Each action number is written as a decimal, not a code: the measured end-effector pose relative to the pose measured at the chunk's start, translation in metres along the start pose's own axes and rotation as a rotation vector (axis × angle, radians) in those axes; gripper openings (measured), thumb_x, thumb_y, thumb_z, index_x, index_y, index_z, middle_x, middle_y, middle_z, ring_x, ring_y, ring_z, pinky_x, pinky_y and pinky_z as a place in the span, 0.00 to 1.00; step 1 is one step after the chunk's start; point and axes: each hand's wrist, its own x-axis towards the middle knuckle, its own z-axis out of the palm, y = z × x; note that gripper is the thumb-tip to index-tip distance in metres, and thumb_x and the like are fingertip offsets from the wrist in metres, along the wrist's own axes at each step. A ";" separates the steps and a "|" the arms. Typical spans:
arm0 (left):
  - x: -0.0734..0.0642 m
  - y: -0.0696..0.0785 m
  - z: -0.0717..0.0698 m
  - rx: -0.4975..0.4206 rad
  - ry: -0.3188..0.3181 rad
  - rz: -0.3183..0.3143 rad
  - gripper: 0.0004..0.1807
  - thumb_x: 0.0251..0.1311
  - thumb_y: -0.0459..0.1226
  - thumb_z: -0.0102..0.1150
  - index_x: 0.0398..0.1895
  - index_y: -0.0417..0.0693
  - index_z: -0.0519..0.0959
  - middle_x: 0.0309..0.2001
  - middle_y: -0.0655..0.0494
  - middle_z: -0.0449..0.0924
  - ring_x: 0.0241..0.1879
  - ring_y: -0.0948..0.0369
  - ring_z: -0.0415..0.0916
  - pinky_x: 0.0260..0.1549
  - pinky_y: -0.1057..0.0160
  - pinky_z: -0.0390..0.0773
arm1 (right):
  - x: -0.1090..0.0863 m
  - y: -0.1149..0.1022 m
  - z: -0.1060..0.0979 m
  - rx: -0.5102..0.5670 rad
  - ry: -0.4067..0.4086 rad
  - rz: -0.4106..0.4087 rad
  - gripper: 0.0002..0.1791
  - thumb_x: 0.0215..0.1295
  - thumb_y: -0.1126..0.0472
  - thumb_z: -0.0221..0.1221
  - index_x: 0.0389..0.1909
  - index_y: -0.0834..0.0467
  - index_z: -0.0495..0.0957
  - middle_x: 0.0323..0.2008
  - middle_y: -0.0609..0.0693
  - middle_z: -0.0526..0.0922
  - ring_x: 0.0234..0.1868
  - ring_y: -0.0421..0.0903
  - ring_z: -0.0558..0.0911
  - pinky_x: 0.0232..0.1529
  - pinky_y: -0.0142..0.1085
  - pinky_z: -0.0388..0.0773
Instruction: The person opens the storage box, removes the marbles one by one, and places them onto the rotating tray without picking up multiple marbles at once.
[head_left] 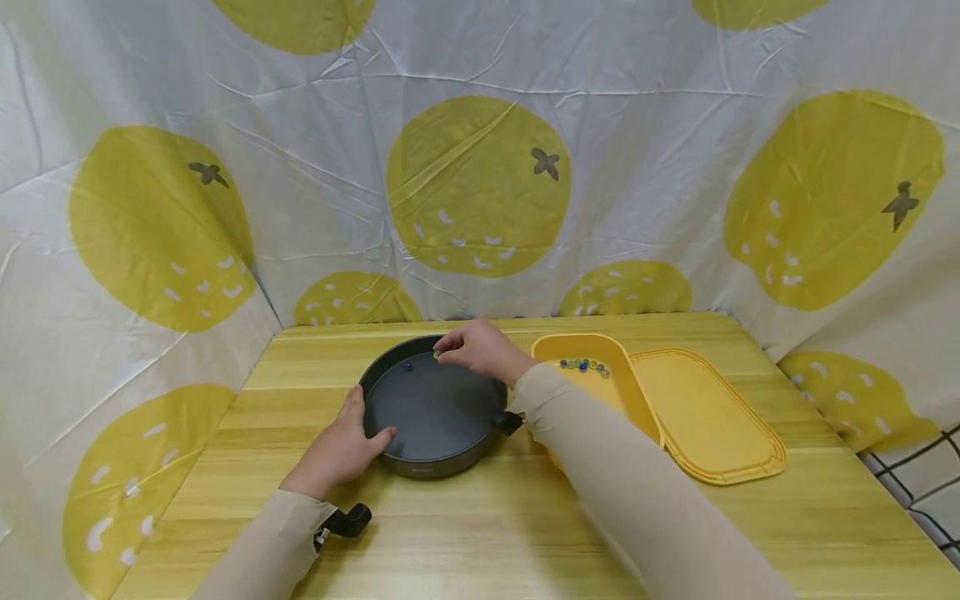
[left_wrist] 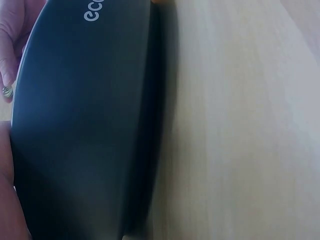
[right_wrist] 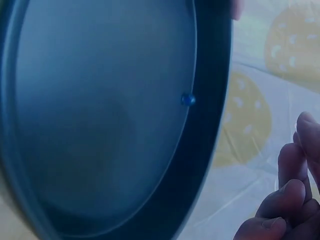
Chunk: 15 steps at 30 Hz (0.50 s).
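Observation:
A round dark grey pan (head_left: pixel 435 417) sits on the table with a blue marble (head_left: pixel 408 367) inside, near its far rim. My left hand (head_left: pixel 347 442) grips the pan's left side, thumb over the rim and fingers along the outer wall. Above the far part of the pan, my right hand (head_left: pixel 480 350) pinches a yellow-green marble (head_left: pixel 437 354) between thumb and fingertips. The left wrist view also has this striped marble (left_wrist: pixel 7 91) at its left edge. In the right wrist view, the blue marble (right_wrist: pixel 188 99) lies against the pan's inner wall; the pinched one is hidden.
Right of the pan stands a yellow plastic box (head_left: pixel 630 371), partly behind my right forearm, holding several blue and yellow-green marbles (head_left: pixel 583 367). Its yellow lid (head_left: pixel 712 417) lies beside it. A lemon-print cloth (head_left: pixel 480 183) hangs behind the wooden table (head_left: pixel 450 542).

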 end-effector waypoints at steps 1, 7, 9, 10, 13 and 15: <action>0.000 0.000 0.000 -0.001 -0.001 0.000 0.59 0.73 0.56 0.57 0.84 0.30 0.34 0.85 0.32 0.36 0.83 0.37 0.45 0.79 0.36 0.56 | 0.000 0.000 0.001 -0.002 -0.001 0.003 0.15 0.72 0.53 0.67 0.56 0.50 0.90 0.54 0.45 0.91 0.54 0.47 0.87 0.52 0.39 0.84; 0.002 -0.002 0.001 0.003 -0.002 0.004 0.59 0.73 0.57 0.57 0.84 0.31 0.34 0.85 0.33 0.35 0.83 0.37 0.45 0.79 0.36 0.56 | 0.001 -0.003 0.004 0.013 0.010 0.000 0.16 0.71 0.53 0.67 0.57 0.49 0.89 0.55 0.45 0.91 0.55 0.46 0.87 0.53 0.40 0.84; 0.002 -0.002 0.002 0.006 -0.001 0.005 0.59 0.73 0.57 0.57 0.84 0.31 0.34 0.85 0.33 0.35 0.83 0.37 0.45 0.79 0.36 0.56 | 0.001 -0.002 0.004 0.020 0.012 -0.004 0.17 0.71 0.53 0.67 0.58 0.49 0.88 0.54 0.46 0.91 0.54 0.47 0.87 0.53 0.40 0.84; 0.002 -0.003 0.002 0.006 -0.001 0.005 0.59 0.73 0.57 0.57 0.84 0.31 0.34 0.85 0.33 0.35 0.83 0.37 0.45 0.79 0.36 0.56 | 0.000 -0.002 0.003 0.025 0.013 -0.001 0.17 0.72 0.53 0.67 0.59 0.49 0.88 0.55 0.46 0.91 0.54 0.47 0.87 0.54 0.40 0.84; 0.002 -0.003 0.003 0.000 0.003 0.007 0.59 0.73 0.57 0.57 0.84 0.31 0.34 0.85 0.33 0.35 0.83 0.37 0.45 0.79 0.36 0.56 | -0.001 0.001 -0.002 0.039 0.015 0.010 0.18 0.73 0.52 0.66 0.60 0.49 0.87 0.55 0.46 0.90 0.55 0.47 0.87 0.53 0.40 0.84; 0.002 -0.003 0.003 -0.003 0.007 0.006 0.59 0.73 0.57 0.58 0.84 0.31 0.34 0.85 0.33 0.35 0.83 0.37 0.44 0.79 0.36 0.55 | -0.004 0.004 -0.008 0.057 0.018 0.023 0.19 0.73 0.52 0.65 0.62 0.50 0.86 0.56 0.48 0.90 0.54 0.48 0.87 0.53 0.41 0.84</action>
